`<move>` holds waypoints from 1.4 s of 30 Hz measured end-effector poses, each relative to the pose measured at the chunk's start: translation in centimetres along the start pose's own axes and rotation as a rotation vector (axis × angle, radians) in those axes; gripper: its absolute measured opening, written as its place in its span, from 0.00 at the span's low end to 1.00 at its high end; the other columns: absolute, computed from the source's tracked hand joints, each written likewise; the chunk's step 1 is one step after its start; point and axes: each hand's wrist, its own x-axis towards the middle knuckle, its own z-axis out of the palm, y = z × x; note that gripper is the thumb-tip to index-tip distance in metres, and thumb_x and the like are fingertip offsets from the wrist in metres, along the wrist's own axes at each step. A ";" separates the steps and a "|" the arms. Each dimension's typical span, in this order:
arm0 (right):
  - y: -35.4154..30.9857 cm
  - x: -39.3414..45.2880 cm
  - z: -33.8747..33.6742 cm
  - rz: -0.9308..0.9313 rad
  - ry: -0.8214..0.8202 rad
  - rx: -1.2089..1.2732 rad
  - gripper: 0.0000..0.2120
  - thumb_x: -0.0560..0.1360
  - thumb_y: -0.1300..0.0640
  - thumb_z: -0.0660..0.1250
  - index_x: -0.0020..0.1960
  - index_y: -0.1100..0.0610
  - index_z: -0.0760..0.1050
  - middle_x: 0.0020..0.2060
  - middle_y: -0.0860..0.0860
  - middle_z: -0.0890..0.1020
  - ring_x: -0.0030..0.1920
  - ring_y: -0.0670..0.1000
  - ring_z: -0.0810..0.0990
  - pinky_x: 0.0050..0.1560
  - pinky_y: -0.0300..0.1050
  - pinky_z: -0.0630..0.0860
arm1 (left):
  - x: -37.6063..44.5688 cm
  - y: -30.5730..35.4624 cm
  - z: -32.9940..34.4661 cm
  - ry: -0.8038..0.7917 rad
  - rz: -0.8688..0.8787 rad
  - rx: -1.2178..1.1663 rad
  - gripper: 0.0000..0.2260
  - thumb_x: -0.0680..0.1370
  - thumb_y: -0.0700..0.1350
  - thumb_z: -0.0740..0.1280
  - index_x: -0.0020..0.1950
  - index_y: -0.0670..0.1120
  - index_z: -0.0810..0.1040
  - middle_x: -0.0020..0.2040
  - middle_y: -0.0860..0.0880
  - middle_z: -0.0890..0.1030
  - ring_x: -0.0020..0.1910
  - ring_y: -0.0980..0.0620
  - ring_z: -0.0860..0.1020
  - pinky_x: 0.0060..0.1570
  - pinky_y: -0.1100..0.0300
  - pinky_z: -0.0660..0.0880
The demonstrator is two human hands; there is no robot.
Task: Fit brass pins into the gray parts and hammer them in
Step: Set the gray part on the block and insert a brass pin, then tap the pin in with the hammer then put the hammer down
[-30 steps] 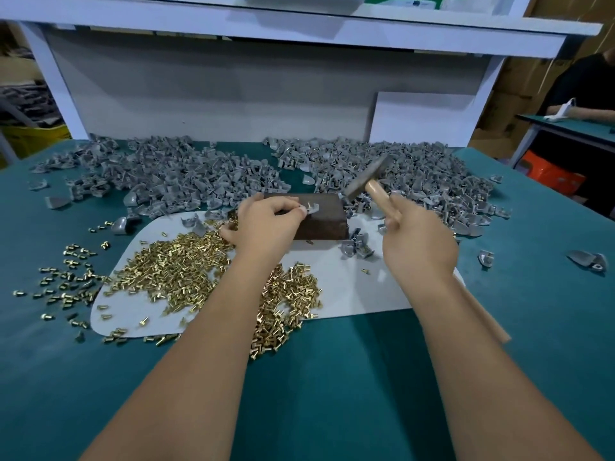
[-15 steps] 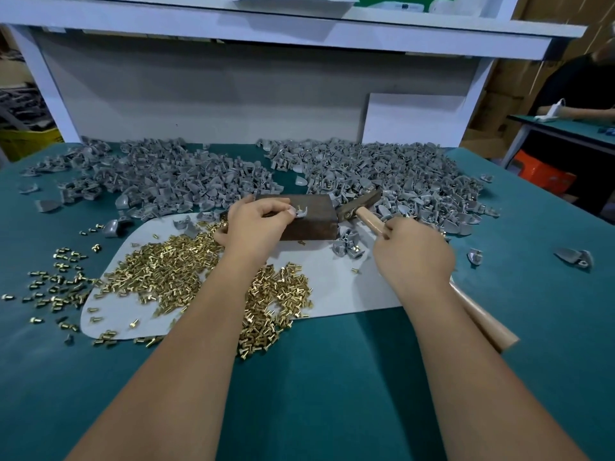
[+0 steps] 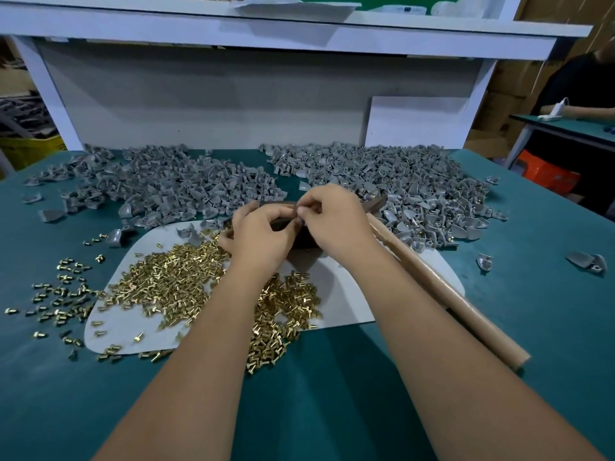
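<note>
My left hand and my right hand meet over a dark brown block on the white mat. Their fingertips pinch together at one small gray part on the block's top; the part itself is almost hidden by the fingers. The hammer lies on the table beside my right forearm, its wooden handle pointing toward me and its head by the block. A heap of brass pins covers the mat's left half. Gray parts lie in a left pile and a right pile behind the block.
Loose brass pins are scattered on the teal table left of the mat. A few stray gray parts lie at the right. A white shelf frame closes the back. Another person sits at a table far right.
My right hand lowered the hammer, let it go on the table and moved left to the block. It now pinches at the part together with my left hand.
</note>
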 end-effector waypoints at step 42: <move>2.6 -1.4 0.9 0.101 0.189 0.531 0.11 0.79 0.62 0.58 0.50 0.52 0.79 0.43 0.46 0.81 0.44 0.42 0.78 0.49 0.38 0.75 | 0.7 -0.1 0.6 0.111 -0.005 0.050 0.03 0.75 0.56 0.70 0.45 0.61 0.83 0.43 0.72 0.69 0.71 0.58 0.60 0.69 0.45 0.49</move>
